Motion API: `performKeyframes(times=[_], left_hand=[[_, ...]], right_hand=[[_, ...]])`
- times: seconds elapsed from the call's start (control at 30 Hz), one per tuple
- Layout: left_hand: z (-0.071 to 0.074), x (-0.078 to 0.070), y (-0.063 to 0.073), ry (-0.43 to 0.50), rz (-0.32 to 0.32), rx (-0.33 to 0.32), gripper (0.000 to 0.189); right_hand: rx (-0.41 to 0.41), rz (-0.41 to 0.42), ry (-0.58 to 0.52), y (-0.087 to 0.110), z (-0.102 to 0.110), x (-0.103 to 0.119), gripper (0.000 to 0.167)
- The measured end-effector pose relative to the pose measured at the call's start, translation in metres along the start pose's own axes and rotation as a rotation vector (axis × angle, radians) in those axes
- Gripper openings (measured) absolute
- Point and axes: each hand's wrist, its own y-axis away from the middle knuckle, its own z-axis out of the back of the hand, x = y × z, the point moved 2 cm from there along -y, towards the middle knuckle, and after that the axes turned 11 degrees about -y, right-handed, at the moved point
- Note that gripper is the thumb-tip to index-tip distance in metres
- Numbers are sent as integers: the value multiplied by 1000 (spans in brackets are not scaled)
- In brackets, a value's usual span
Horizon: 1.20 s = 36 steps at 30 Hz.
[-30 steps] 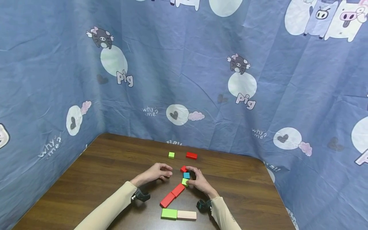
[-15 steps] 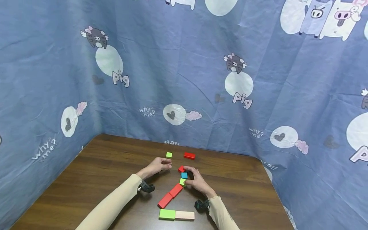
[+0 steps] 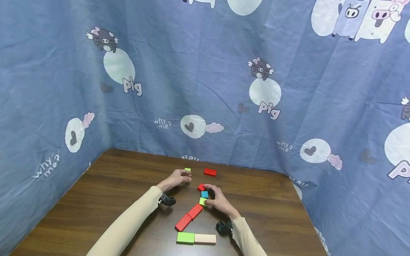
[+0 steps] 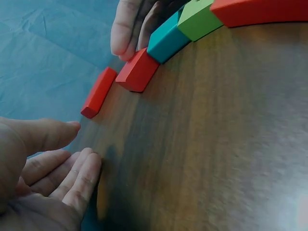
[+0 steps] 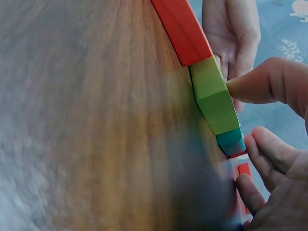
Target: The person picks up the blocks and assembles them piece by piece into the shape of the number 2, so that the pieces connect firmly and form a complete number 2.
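Note:
My left hand (image 3: 175,179) reaches toward the back of the table, thumb and fingers apart. Its fingers overlap a light green cube (image 3: 187,169) in the head view. In the left wrist view nothing lies between those fingers. My right hand (image 3: 221,202) spans a short row of three: a red cube (image 3: 201,187), a blue cube (image 3: 204,194) and another light green cube (image 3: 203,202). The right thumb (image 5: 252,86) touches the green one, while the fingertips (image 4: 126,50) are at the red one.
Two red oblong blocks (image 3: 189,217) continue the row toward me. Nearer still, a green block (image 3: 185,238) and a pale pink block (image 3: 205,239) lie end to end. One more red block (image 3: 210,172) lies at the back. A blue curtain (image 3: 198,89) hangs behind the wooden table (image 3: 266,206).
My left hand has moved forward, from beside the row to the light green cube at the back, now partly covering it. The right hand stays at the row.

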Motion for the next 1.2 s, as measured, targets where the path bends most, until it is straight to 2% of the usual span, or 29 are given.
performKeyframes(times=[0.1,0.33,0.47,0.6,0.83,1.03,1.2], left_hand=[[0,-2,-6,-2,7,-19,48],[-4,-8,-21,6,21,-52,49],[-7,-11,-29,6,23,-57,50],[-8,-13,-34,-21,26,-79,51],[-13,-19,-46,-136,1,-87,51],[-21,-30,-54,-211,-37,-102,47],[-33,-36,-58,-256,-39,-103,46]], right_hand=[[-4,11,14,-2,0,-2,63],[-31,35,40,-14,3,-38,64],[-31,40,45,-17,4,-43,63],[-23,52,54,-17,1,-37,63],[-2,20,18,-7,0,-4,62],[4,28,19,-6,1,0,62],[-10,9,0,-4,1,-2,62]])
